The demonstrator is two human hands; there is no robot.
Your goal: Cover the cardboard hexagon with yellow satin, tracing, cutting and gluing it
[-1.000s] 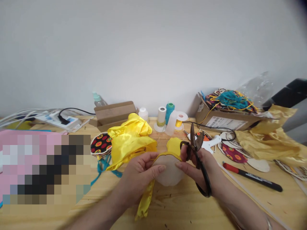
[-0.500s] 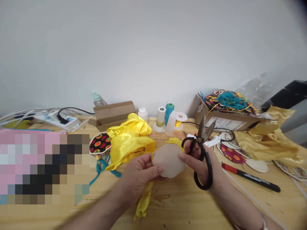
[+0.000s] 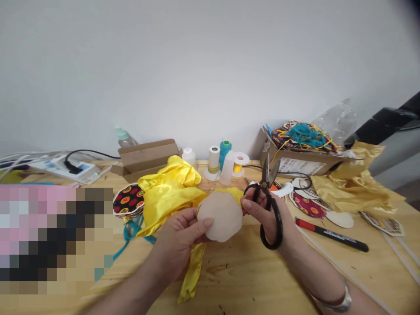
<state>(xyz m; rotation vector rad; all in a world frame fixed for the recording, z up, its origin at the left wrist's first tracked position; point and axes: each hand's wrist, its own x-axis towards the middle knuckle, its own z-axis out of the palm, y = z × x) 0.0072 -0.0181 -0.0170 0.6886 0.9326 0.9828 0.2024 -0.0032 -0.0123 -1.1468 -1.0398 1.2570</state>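
Note:
My left hand (image 3: 179, 238) pinches the left edge of a pale round scalloped piece (image 3: 219, 215) backed with yellow satin fabric (image 3: 170, 192); a strip of the satin hangs down under my fingers. My right hand (image 3: 264, 214) touches the piece's right edge with thumb and fingertips while black scissors (image 3: 271, 205) hang on its fingers, blades pointing up and slightly apart. Both hands are held above the wooden table (image 3: 249, 280).
Thread spools (image 3: 223, 162) and a small cardboard box (image 3: 144, 155) stand at the back. A carton of tangled yarn (image 3: 302, 146), gold fabric (image 3: 354, 188), patterned cut-outs (image 3: 308, 204), a red-and-black marker (image 3: 331, 235) lie right. A patterned disc (image 3: 128, 199) lies left.
The round piece has turned more upright toward me and shifted a little left. The scissors swung in my right hand, blades now nearly vertical. The view panned slightly right.

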